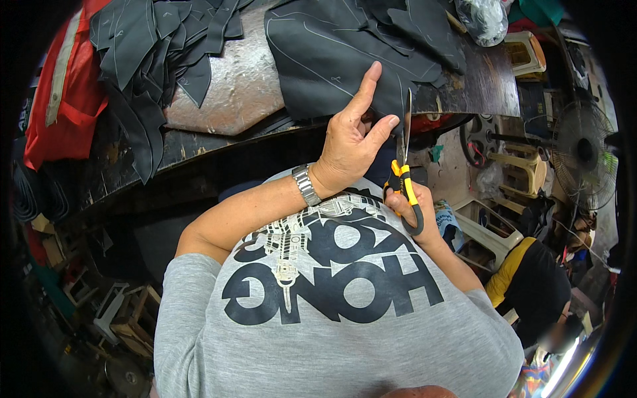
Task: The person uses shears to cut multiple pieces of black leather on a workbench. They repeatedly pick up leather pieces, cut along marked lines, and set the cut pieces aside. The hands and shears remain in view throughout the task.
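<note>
A sheet of black material (332, 60), marked with pale chalk lines, is held at its near edge, where it overhangs the near rim of the dark worktop (488, 86). The edge is pinched by the left hand (352, 142), thumb and fingers closed on it, with the index finger stretched flat up the sheet. A metal watch (305, 184) is worn on that wrist.

Just right of the left hand, a pair of scissors (405, 166) with yellow and black handles is gripped by the right hand (418, 209), fingers clamped through the loops. The blades are pointed upward and away, and their tip is set against the sheet's edge beside the left thumb. How far apart the blades stand cannot be told.

A grey printed T-shirt (332, 312) fills the near part of the scene. On the worktop to the left, a worn silvery slab (245, 79) is seen, and beyond it a heap of cut black pieces (152, 53) is piled, some hanging over the edge. A red bag with a pale strap (66, 86) is seen at the far left. A clear plastic bag (484, 20) lies at the far right corner of the worktop.

To the right, below the worktop, cream plastic chairs (517, 172) and a standing fan (584, 152) are visible. A second person in a black and yellow top (531, 278) is seated low at the right. Wooden stools and clutter (126, 318) are seen on the floor at the lower left.
</note>
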Demonstrator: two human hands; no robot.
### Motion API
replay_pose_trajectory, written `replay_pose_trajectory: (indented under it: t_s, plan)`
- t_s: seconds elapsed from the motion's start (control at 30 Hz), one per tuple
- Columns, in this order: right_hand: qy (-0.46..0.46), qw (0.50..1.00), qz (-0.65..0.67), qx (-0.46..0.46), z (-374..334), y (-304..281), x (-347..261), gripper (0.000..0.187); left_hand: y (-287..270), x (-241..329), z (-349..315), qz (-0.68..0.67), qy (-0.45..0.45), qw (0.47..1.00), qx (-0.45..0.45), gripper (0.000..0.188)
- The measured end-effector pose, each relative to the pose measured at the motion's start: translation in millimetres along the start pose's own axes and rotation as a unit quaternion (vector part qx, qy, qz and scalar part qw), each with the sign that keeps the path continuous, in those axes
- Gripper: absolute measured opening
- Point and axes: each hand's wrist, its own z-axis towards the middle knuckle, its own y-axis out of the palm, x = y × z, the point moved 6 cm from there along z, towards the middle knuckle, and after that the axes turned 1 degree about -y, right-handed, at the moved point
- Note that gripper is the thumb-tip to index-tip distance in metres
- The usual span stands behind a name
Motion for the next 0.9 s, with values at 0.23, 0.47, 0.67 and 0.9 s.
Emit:
replay_pose_trajectory:
  t_s: [0.23,0.47,0.67,0.9]
  plan:
    - [0.012,1.0,0.006,0.007,0,1,0,0.026,-1,1,3,0.004,0.033,0.999,0.012,0.072]
    - [0.022,1.0,0.004,0.022,0,2,-1,0.023,-3,-2,2,0.01,0.02,1.0,0.01,0.072]
    - [0.049,0.999,0.011,-0.013,10,-2,1,0.03,-8,-3,2,0.015,0.01,0.999,0.03,0.072]
    - [0.035,0.994,0.098,-0.036,30,5,-2,0.036,-12,-4,-4,0.022,0.001,0.999,0.029,0.073]
